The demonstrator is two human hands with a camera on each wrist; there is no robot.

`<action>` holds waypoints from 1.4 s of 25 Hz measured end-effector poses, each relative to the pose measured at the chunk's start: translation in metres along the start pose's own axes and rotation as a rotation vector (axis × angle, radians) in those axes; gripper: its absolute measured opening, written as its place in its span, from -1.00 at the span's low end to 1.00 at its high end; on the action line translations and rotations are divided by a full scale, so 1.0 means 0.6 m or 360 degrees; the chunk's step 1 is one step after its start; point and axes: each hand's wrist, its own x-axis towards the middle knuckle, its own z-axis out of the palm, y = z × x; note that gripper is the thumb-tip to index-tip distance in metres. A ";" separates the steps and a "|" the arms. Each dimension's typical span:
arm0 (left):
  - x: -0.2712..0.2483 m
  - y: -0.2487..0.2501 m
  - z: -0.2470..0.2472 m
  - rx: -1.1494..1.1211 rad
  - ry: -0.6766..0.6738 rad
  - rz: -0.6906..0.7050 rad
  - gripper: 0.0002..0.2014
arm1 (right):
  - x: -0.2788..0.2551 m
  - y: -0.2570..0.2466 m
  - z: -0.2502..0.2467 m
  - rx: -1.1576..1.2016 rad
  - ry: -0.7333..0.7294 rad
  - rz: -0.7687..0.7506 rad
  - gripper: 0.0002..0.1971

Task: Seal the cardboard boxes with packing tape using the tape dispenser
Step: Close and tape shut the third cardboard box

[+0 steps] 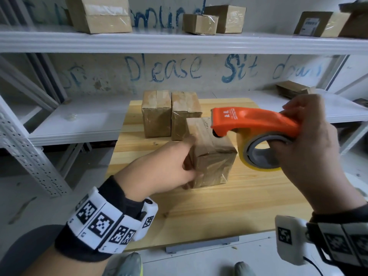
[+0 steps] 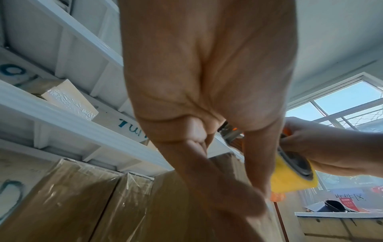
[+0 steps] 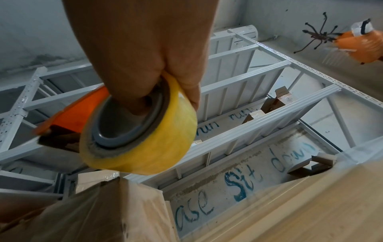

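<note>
A small cardboard box (image 1: pixel 215 162) wrapped in clear tape stands on the wooden table (image 1: pixel 219 208). My left hand (image 1: pixel 189 158) holds its left top edge, thumb on top and fingers down the side; the left wrist view shows this hand (image 2: pixel 228 188) against the box (image 2: pixel 176 209). My right hand (image 1: pixel 298 136) grips the orange tape dispenser (image 1: pixel 254 122), whose nose sits over the box's top right edge. Its yellow tape roll (image 1: pixel 256 156) hangs beside the box. In the right wrist view my fingers (image 3: pixel 140 108) reach into the roll (image 3: pixel 149 144).
Two taped boxes (image 1: pixel 156 114) (image 1: pixel 186 114) stand side by side behind the held one. White metal shelving (image 1: pixel 179 42) surrounds the table, with several boxes on the upper shelf and flattened cardboard (image 1: pixel 292 89) at the right. My shoes (image 1: pixel 127 265) show below the table's front edge.
</note>
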 end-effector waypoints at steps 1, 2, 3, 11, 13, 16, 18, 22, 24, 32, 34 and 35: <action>-0.001 0.001 -0.004 0.0029 0.0037 -0.0008 -0.30 | -0.001 0.000 -0.003 -0.0003 -0.0015 -0.0007 -0.42; -0.003 0.004 -0.010 0.0080 0.0114 -0.0003 -0.26 | -0.002 0.001 -0.005 -0.0016 -0.0024 -0.0036 -0.40; -0.007 0.008 -0.016 0.0182 0.0246 0.0048 -0.26 | -0.002 0.003 -0.005 -0.0033 -0.0026 -0.0075 -0.42; -0.004 0.018 0.011 0.0120 0.1025 0.0735 -0.70 | 0.004 0.012 0.000 0.0164 -0.0183 0.0065 -0.52; 0.005 0.010 0.014 0.0089 0.1039 0.0778 -0.80 | 0.002 0.012 0.001 0.0184 -0.0203 0.0062 -0.53; 0.010 0.004 0.008 0.0173 0.1015 0.0873 -0.92 | 0.002 0.015 0.006 0.0196 -0.0220 0.0032 -0.52; 0.010 0.004 -0.002 0.0403 0.1053 0.0950 -0.83 | 0.003 0.018 0.008 0.0193 -0.0261 0.0016 -0.50; 0.003 0.004 -0.027 0.0658 0.1141 0.1046 -0.76 | 0.002 0.013 0.004 0.0173 -0.0265 -0.0088 -0.46; 0.001 -0.006 -0.037 0.0683 0.1140 0.1050 -0.79 | 0.002 0.011 0.003 0.0138 -0.0242 -0.0131 -0.43; -0.013 -0.032 -0.040 0.0658 0.0995 0.1121 -0.81 | -0.019 0.024 0.001 -0.0107 -0.0241 -0.0334 -0.44; -0.015 -0.039 -0.044 0.0656 0.1032 0.1133 -0.80 | -0.021 0.028 -0.005 -0.0136 -0.0223 -0.0299 -0.45; -0.016 -0.043 -0.046 0.0632 0.1032 0.1137 -0.80 | -0.023 0.030 -0.009 -0.0156 -0.0212 -0.0271 -0.43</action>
